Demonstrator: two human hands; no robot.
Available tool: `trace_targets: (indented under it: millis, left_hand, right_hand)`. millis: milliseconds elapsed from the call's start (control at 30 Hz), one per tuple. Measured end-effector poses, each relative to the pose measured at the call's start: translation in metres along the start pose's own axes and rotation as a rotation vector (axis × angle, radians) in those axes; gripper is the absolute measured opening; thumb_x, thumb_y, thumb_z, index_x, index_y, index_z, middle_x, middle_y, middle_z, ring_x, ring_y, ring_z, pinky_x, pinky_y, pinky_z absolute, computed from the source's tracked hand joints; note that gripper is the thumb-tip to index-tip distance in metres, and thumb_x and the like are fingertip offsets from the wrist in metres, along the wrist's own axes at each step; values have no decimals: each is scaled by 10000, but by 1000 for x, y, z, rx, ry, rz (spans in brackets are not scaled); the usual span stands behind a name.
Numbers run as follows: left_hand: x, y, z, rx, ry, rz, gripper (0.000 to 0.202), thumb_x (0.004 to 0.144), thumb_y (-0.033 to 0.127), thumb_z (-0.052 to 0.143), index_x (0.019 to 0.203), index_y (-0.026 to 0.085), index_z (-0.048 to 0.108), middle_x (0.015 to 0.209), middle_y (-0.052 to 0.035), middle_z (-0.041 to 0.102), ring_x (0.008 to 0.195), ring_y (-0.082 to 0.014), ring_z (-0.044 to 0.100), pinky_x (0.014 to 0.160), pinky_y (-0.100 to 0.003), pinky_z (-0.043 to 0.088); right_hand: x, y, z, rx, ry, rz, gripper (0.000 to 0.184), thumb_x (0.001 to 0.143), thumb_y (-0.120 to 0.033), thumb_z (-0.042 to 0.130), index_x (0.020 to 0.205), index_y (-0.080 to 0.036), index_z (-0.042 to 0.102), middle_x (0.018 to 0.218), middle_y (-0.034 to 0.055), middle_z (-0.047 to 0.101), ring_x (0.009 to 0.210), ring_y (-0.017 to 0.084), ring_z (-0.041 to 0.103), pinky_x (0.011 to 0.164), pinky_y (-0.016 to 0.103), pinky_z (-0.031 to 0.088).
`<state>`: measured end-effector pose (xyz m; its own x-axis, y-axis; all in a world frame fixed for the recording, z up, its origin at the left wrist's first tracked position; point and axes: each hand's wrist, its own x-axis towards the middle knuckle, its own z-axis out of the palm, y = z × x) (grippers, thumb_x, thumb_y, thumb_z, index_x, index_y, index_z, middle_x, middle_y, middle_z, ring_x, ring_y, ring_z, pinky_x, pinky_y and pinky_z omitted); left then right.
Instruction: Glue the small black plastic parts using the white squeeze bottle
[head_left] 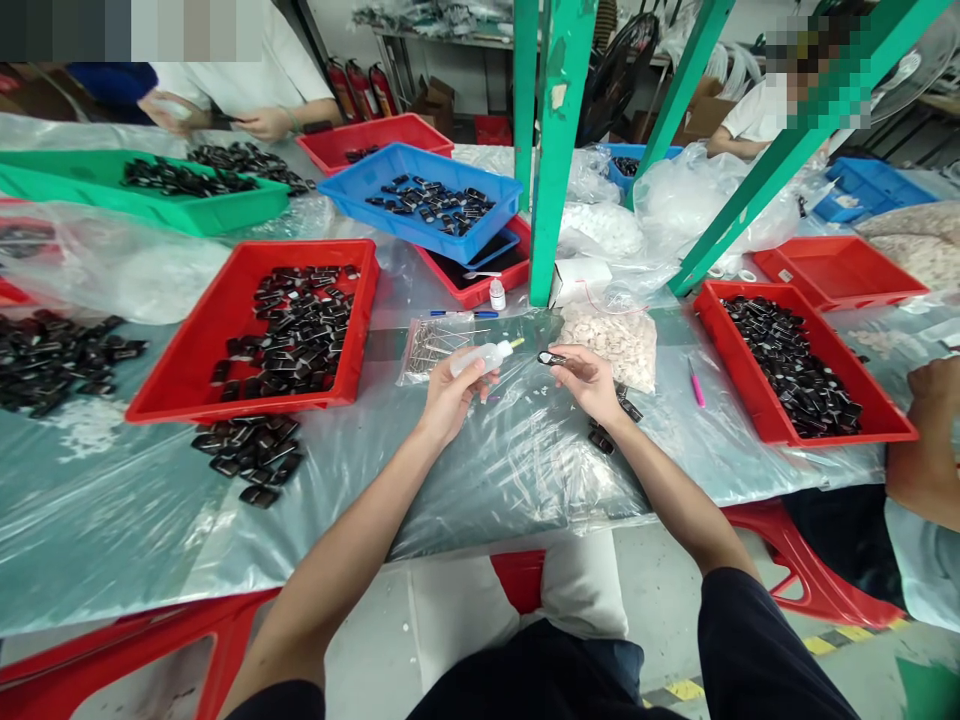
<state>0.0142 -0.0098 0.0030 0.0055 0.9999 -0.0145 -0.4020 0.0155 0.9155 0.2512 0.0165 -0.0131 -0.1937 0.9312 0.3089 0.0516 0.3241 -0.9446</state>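
Note:
My left hand [450, 397] is closed around a small white squeeze bottle [480, 357] with a yellow nozzle that points right. My right hand [589, 378] pinches a small black part [551, 358] just beyond the nozzle tip, a short gap between them. Both hands hover over the plastic-covered table [487, 480]. A few more black parts [611, 425] lie under my right wrist. A loose pile of black parts [251, 450] lies to the left of my left arm.
A red tray [187, 375] of black parts stands left, another red tray [757, 410] right. A bag of beige pieces [611, 340] and a bag of metal pins [431, 345] lie ahead. A green post [551, 150] rises behind. Other people sit across and at right.

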Motion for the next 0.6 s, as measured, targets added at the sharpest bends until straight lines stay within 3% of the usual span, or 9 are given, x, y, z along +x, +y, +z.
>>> trace_targets:
  millis: [167, 400, 600]
  left_hand:
    - [-6, -4, 0, 121, -205, -38, 537, 647, 381, 949, 1048, 215, 631, 968, -50, 780, 925, -214, 736, 755, -279, 531]
    - [-26, -15, 16, 500, -632, 32, 400, 824, 375, 817, 1139, 202, 641, 1162, -96, 734, 1125, -259, 687, 978, -374, 513]
    - [-26, -15, 15, 791, -731, 57, 394, 820, 345, 792, 1168, 212, 666, 1229, -92, 709, 1161, -266, 661, 1051, -406, 489]
  right_hand:
    - [4, -3, -2, 23, 20, 16, 445, 846, -557, 771, 1118, -210, 712, 752, 9, 664, 589, 133, 580, 564, 282, 478]
    - [5, 2, -2, 29, 45, 14, 432, 837, -515, 786, 1122, -197, 718, 736, 2, 655, 570, 124, 554, 551, 276, 465]
    - [4, 2, -2, 6, 13, -19, 403, 876, -486, 747, 1144, -188, 708, 759, 9, 665, 587, 127, 563, 560, 273, 449]
